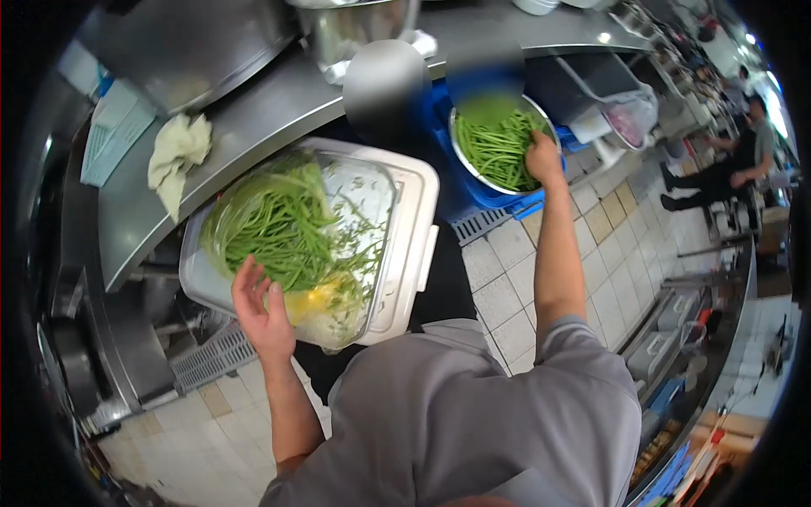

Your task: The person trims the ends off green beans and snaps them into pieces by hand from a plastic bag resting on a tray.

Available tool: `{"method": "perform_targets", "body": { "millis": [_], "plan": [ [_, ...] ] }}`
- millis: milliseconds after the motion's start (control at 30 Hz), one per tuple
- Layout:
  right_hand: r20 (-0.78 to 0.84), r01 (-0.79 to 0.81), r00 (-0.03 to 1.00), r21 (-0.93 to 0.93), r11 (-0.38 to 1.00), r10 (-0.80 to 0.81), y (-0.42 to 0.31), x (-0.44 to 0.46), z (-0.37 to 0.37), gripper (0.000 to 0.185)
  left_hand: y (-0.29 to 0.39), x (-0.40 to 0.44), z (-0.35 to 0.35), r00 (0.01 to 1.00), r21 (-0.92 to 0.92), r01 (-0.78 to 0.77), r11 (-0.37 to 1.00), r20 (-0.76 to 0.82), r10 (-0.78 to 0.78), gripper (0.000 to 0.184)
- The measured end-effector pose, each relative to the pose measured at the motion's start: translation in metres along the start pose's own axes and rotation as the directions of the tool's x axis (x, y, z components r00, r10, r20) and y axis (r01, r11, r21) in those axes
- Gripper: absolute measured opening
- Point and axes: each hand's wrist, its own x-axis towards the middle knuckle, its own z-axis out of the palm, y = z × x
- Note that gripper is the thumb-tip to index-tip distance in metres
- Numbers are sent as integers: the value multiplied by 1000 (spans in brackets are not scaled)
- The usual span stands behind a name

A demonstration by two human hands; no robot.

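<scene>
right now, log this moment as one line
left hand: open, beside green bean pile | right hand: over rim of metal bowl, at bowl's beans

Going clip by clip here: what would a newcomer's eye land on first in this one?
Probably the bright green beans heaped left of centre, by the open left hand. Next, the metal bowl of similar beans at upper right, with the right hand at its edge. Then the pale crumpled cloth on the steel counter, upper left.

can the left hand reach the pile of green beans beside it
Probably yes: the left hand looks empty and is right by the green beans, though clear plastic partly around the pile could get in the way.
</scene>
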Motion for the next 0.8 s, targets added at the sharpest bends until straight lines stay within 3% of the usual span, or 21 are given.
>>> {"method": "perform_targets", "body": {
  "millis": [67,133,167,200,333,400,433,467,500,533,567,667,800],
  "plan": [
    [-29,92,995,40,995,-91,0,-11,-1,40,0,1,-16,998,71,40,997,-45,-36,49],
    [-46,9,999,96,995,-5,-26,-16,-7,35,-5,4,-29,993,85,100,991,-75,-93,39],
    [-23,42,999,112,993,-40,-52,-21,-26,39,-9,5,-33,990,52,123,991,-72,-119,34],
    [-23,23,1000,128,992,-21,-79,-29,-39,41,-11,3,-37,995,160,99,982,-40,-94,32],
    [25,137,982,593,794,-188,-173,-79,-46,41,-8,7,-27,982,515,-81,853,186,-19,27],
    [360,-140,917,693,707,-171,-248,-109,-45,37,-8,5,-12,972,604,-148,783,235,2,27],
    [460,-87,847,615,784,-266,-299,-124,-62,34,-10,5,-5,976,628,-158,762,219,22,28],
    [464,-38,803,666,745,-374,-330,-143,-47,37,-12,8,0,978,651,-170,740,203,47,28],
    [390,247,767,552,796,-509,-358,-155,-33,44,-12,13,1,974,663,-166,730,224,18,27],
    [342,404,753,434,805,-562,-380,-166,-21,51,-11,16,2,970,676,-161,719,244,-12,26],
    [436,427,714,347,835,-547,-399,-170,-14,52,-11,16,0,964,689,-155,708,264,-46,25],
    [322,393,797,367,843,-511,-420,-182,23,50,-17,13,-7,946,717,-178,673,313,-84,24],
    [435,332,780,321,887,-449,-413,-171,15,31,-23,-6,-18,969,634,-168,755,249,6,24]
  ]
}}
